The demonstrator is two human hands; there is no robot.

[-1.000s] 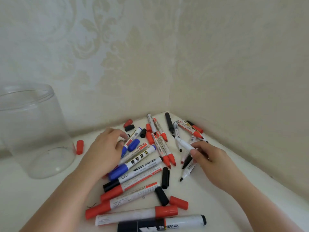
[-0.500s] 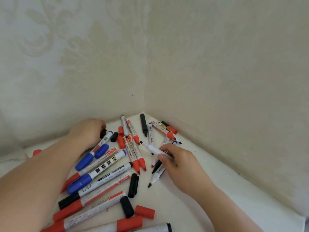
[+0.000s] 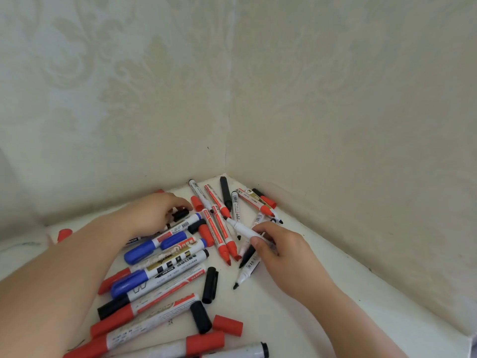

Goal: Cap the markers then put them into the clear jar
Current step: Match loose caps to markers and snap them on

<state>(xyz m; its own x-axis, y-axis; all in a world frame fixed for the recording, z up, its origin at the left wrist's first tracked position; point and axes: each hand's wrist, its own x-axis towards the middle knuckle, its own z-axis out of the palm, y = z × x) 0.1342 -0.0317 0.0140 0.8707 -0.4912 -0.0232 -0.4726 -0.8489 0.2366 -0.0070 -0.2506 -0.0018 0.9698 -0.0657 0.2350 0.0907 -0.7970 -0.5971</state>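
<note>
The tabletop (image 3: pixel 309 319) runs white into the corner of two patterned walls (image 3: pixel 335 99), and across it sprawls the marker pile (image 3: pixel 165 275): fat ones with red, blue and black ends lying crosswise in front, slimmer red-tipped ones fanned toward the corner. The clear jar is out of view, so where it stands cannot be told from here. The left hand (image 3: pixel 154 215) reaches across the pile, fingers curled down over a small black cap (image 3: pixel 180 214) at the far edge; it looks to be closing on that cap, though whether the grip is firm yet is hard to say. The right hand (image 3: pixel 278 251) has a thin white marker (image 3: pixel 242 229) pinched between thumb and fingers, its bare dark tip pointing up-left toward the other hand. Loose caps dot the surface: a black one (image 3: pixel 210 285) near the middle, another black (image 3: pixel 200 316) and a red one (image 3: pixel 227 325) just beside it in front. So this looks like the capping step, early on, with nearly everything left to do. The next move calls for bringing cap and tip together in line, pressing until it seats, then finding the jar off to one side.
</note>
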